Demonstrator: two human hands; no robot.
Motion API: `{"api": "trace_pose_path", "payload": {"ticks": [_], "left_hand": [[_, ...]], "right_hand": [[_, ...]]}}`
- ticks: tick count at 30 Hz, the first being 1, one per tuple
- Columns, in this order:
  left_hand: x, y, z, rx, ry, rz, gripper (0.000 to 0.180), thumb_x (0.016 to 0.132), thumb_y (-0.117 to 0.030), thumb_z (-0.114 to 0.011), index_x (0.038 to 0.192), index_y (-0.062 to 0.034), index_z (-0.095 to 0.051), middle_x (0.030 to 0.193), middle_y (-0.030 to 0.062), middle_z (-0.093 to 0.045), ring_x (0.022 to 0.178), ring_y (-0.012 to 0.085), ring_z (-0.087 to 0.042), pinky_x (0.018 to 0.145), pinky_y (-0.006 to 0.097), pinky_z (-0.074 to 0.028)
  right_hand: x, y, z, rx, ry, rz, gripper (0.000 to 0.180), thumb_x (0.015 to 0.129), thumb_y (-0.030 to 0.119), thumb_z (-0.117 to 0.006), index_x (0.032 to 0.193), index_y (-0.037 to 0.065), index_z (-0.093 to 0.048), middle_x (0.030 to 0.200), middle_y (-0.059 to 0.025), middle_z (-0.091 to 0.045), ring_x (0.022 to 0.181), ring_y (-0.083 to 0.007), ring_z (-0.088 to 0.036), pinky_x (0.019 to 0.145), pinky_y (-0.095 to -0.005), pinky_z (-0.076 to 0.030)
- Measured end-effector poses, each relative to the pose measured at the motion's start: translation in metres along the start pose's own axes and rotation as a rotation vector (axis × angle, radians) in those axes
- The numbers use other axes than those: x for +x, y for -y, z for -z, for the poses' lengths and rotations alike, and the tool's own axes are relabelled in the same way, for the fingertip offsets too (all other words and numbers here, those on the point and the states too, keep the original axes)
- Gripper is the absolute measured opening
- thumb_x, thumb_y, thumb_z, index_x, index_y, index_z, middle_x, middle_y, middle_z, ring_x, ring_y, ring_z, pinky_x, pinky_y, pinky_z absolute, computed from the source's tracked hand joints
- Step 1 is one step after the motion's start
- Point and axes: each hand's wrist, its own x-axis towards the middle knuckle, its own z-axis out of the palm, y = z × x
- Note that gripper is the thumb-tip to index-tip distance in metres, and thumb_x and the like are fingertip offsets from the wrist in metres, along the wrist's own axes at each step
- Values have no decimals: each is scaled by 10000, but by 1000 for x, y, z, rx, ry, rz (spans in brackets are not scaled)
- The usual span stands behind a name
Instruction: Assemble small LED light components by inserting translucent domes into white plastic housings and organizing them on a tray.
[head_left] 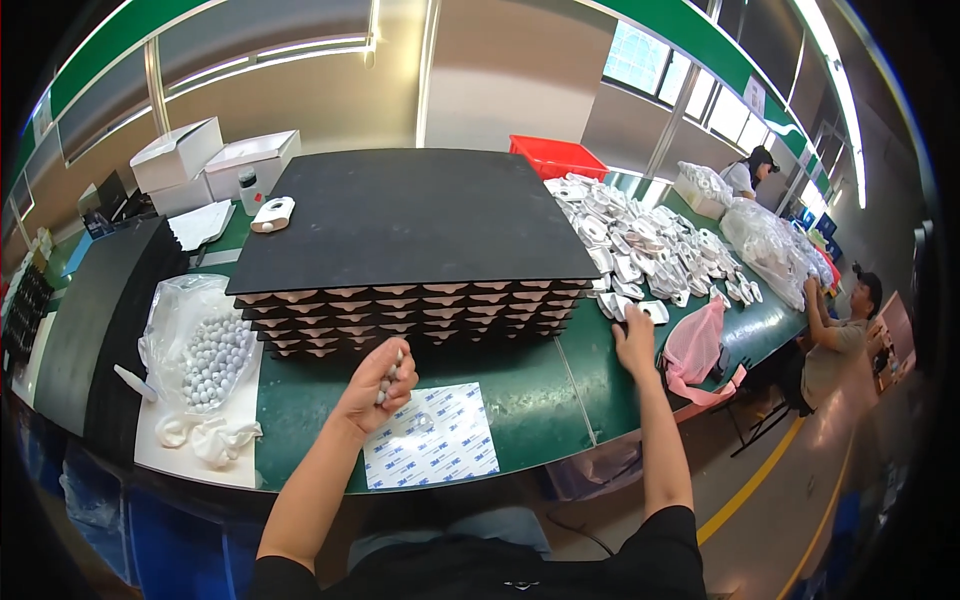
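Observation:
My left hand [378, 388] is closed around several small grey-white balls [386, 386], some showing between the fingers. Below it on the bench lies a white sheet with blue print [430, 440], with a small clear round piece on it. My right hand [635, 345] reaches to the near edge of a heap of white plastic housings [640, 240]. Its fingertips close on one white housing [652, 312], partly hidden by the hand. Between and beyond my hands stands a stack of black boards [420, 220] with pale parts layered between them.
A clear bag of grey-white balls [215, 355] lies left, beside a crumpled white cloth [215, 440]. A single housing [272, 214] sits on the stack's corner. Pink mesh fabric [695, 345] hangs at the right edge. A red bin [558, 157] stands behind. Two people work at right.

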Motion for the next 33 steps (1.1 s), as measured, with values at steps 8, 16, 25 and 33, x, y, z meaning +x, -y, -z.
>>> {"api": "trace_pose_path", "payload": {"ticks": [8, 16, 25, 33], "left_hand": [[-1, -1, 12, -104, -139, -38, 350, 865, -379, -532, 975, -49, -498, 657, -8, -425, 484, 43, -325, 362, 151, -233], [1, 2, 2, -62, -42, -11, 335, 857, -156, -554, 1152, -33, -454, 758, 8, -433, 541, 44, -357, 377, 140, -255], [2, 6, 20, 26, -35, -46, 141, 824, -148, -610, 877, -105, -487, 793, 8, -498, 547, 38, -358, 380, 145, -234], [3, 2, 19, 39, -49, -64, 268, 850, -242, -591, 1030, -49, -550, 799, 11, -498, 539, 34, -362, 383, 139, -256]], "right_hand": [[-28, 75, 43, 225, 8, -49, 269, 814, 191, -573, 1008, 5, -559, 1037, -153, -567, 1011, -313, -483, 874, -364, -382], [-67, 108, 70, 334, -90, -99, 242, 807, 147, -573, 983, -9, -518, 1118, -194, -511, 1025, -355, -467, 892, -388, -360], [-69, 99, 60, 223, -158, -344, 546, 700, 355, -707, 1035, -9, -476, 845, -142, -484, 785, -265, -467, 699, -376, -380], [-64, 103, 63, 414, -39, -461, 585, 683, 383, -720, 1073, 10, -495, 618, -46, -521, 582, -166, -507, 566, -308, -403]]}}
